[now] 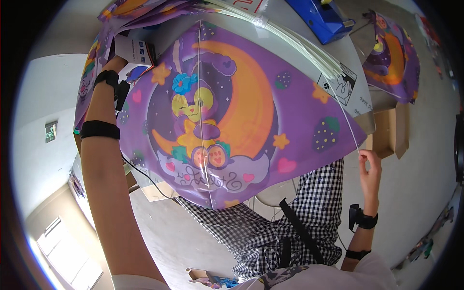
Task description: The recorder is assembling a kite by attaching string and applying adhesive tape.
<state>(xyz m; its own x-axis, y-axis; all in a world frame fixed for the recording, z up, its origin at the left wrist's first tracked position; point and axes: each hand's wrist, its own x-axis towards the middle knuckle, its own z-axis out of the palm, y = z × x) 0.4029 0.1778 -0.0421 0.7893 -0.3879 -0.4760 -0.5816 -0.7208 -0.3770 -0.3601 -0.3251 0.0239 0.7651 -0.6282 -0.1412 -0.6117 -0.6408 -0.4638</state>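
Observation:
A large purple kite (251, 96), printed with a cartoon rabbit on an orange crescent moon, is spread in front of me over the table edge and my lap. My left hand (115, 63) reaches up to the kite's left corner and grips it there, with the fingers mostly hidden behind the fabric. My right hand (369, 166) is raised at the kite's right corner. Its fingertips pinch the end of a thin white rod (349, 126) that runs up along the kite's right edge.
A bundle of thin white rods (290, 36) lies across the grey table (360, 99), with a blue box (324, 17) behind it. More purple kites lie at the top left (135, 9) and far right (391, 53). An open cardboard box (389, 130) stands on the floor.

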